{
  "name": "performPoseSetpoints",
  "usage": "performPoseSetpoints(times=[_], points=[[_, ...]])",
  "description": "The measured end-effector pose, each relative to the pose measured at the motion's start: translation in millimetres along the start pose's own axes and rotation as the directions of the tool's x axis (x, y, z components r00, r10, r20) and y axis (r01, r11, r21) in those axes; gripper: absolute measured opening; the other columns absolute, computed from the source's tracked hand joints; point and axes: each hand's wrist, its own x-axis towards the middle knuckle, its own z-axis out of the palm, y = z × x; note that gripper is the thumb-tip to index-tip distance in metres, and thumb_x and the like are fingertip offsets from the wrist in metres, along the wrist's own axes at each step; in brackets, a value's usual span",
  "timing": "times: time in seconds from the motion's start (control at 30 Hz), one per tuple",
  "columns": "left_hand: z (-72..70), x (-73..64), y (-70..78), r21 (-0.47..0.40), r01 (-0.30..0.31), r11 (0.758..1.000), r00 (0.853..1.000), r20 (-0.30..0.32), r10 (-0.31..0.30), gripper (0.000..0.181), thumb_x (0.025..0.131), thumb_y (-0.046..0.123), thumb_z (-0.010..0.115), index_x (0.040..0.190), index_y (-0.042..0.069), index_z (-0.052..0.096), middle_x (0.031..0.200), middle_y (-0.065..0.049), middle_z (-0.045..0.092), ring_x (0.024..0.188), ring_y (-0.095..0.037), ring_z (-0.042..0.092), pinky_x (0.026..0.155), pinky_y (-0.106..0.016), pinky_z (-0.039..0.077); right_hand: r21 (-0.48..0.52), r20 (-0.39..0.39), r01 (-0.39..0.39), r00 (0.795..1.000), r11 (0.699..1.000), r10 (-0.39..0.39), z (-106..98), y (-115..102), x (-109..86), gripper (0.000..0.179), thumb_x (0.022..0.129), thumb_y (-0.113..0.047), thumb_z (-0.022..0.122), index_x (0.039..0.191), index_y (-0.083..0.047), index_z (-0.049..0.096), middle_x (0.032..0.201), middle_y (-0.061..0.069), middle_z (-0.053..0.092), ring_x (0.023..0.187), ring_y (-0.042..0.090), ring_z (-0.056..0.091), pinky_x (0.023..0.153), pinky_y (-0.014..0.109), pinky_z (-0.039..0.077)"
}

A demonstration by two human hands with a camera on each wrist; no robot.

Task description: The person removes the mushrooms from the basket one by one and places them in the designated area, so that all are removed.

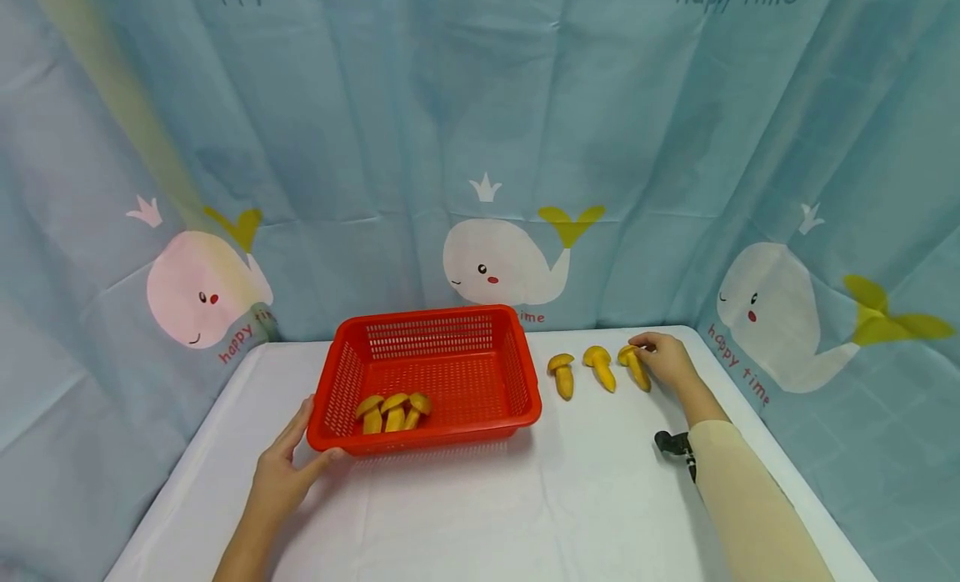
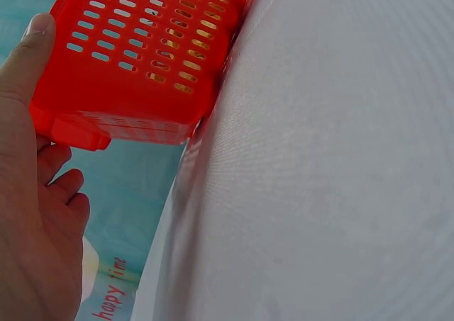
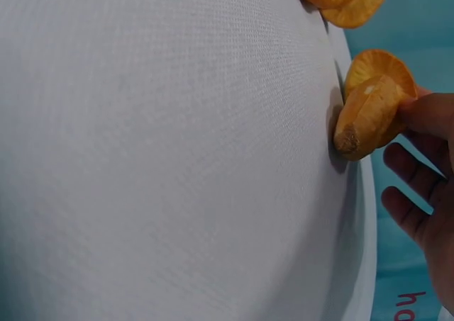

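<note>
A red plastic basket (image 1: 420, 439) with slotted walls sits at the middle left of the white table. Inside its front left corner lie three yellow-brown mushrooms (image 1: 394, 413). My left hand (image 1: 281, 474) holds that corner, the thumb along the front and the fingers at the left side; the left wrist view shows the thumb (image 2: 37, 41) against the basket's rim. To the right of the basket, my right hand (image 1: 666, 361) pinches a yellow mushroom (image 3: 372, 112) between thumb and forefinger, its stem pointing toward me. This mushroom is at the table surface; whether it touches is unclear.
Two more mushrooms, one (image 1: 562, 376) near the basket and another (image 1: 600, 368) beside the held one, lie in a row on the white table (image 1: 465, 515). A blue curtain (image 1: 360, 173) with whale prints hangs behind and at both sides. A black device (image 1: 672, 443) shows at my right wrist.
</note>
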Motion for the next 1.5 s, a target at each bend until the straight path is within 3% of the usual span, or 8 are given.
performPoseSetpoints(times=[0.1,0.2,0.3,0.83,1.23,1.33,1.5], points=[[0.5,1.1,-0.4,-0.004,0.008,1.0,1.0,0.004,-0.008,0.094,0.087,0.039,0.082,0.16,0.044,0.023,0.166,0.002,0.034,0.152,-0.024,0.033,0.107,-0.01,0.031,0.007,0.008,-0.01,1.0,1.0,0.01,-1,0,0.4,0.024,0.105,-0.011,0.057,0.124,-0.002,0.069,0.118,0.021,0.067,0.103,0.035,0.059,0.091,0.048,0.054],[1.3,2.0,-0.5,-0.004,0.013,1.0,1.0,0.006,-0.013,0.094,0.087,0.04,0.082,0.16,0.044,0.022,0.166,0.003,0.034,0.152,-0.025,0.033,0.112,-0.036,0.041,0.018,0.019,-0.024,1.0,1.0,0.024,-3,-1,0.5,0.025,0.105,-0.011,0.055,0.125,-0.002,0.068,0.121,0.021,0.066,0.105,0.035,0.059,0.093,0.048,0.055],[2.3,2.4,-0.4,-0.01,0.007,1.0,1.0,0.006,-0.007,0.095,0.086,0.04,0.082,0.16,0.043,0.022,0.166,0.001,0.034,0.151,-0.028,0.033,0.105,-0.058,0.043,0.026,0.033,-0.029,0.999,0.999,0.029,-5,-2,-0.3,0.025,0.106,-0.01,0.055,0.126,-0.001,0.067,0.124,0.023,0.066,0.106,0.036,0.06,0.094,0.049,0.055],[1.3,1.2,0.0,-0.021,0.028,0.999,0.999,0.026,-0.028,0.095,0.087,0.046,0.08,0.161,0.04,0.021,0.167,-0.002,0.032,0.152,-0.034,0.033,0.105,-0.063,0.043,0.022,0.046,-0.042,0.998,0.999,0.041,-5,0,-2.0,0.025,0.106,-0.011,0.055,0.127,-0.003,0.067,0.121,0.021,0.065,0.102,0.034,0.059,0.088,0.042,0.058],[1.1,0.2,0.8,-0.015,0.02,1.0,1.0,0.019,-0.02,0.095,0.086,0.044,0.081,0.16,0.041,0.022,0.166,0.0,0.033,0.152,-0.031,0.033,0.105,-0.06,0.043,-0.008,-0.027,-0.014,1.0,1.0,0.014,-10,-13,-16.0,0.029,0.105,-0.014,0.058,0.131,-0.005,0.067,0.119,0.022,0.065,0.101,0.035,0.057,0.082,0.041,0.056],[-0.1,-1.0,1.7,-0.015,0.023,1.0,1.0,0.021,-0.023,0.095,0.086,0.043,0.082,0.16,0.041,0.022,0.166,-0.002,0.033,0.152,-0.031,0.032,0.104,-0.061,0.043,-0.009,-0.066,0.023,0.998,1.0,-0.024,-10,-20,-20.9,0.028,0.104,-0.015,0.059,0.129,-0.007,0.068,0.119,0.021,0.066,0.101,0.035,0.057,0.085,0.045,0.054],[-2.2,-0.3,3.4,-0.006,0.011,1.0,1.0,0.02,-0.011,0.095,0.087,0.042,0.081,0.161,0.039,0.022,0.166,-0.002,0.034,0.151,-0.031,0.033,0.103,-0.061,0.043,0.029,-0.115,0.073,0.991,0.997,-0.069,-10,-37,-27.6,0.027,0.103,-0.015,0.06,0.128,-0.008,0.069,0.124,0.02,0.066,0.111,0.039,0.057,0.1,0.057,0.05]])
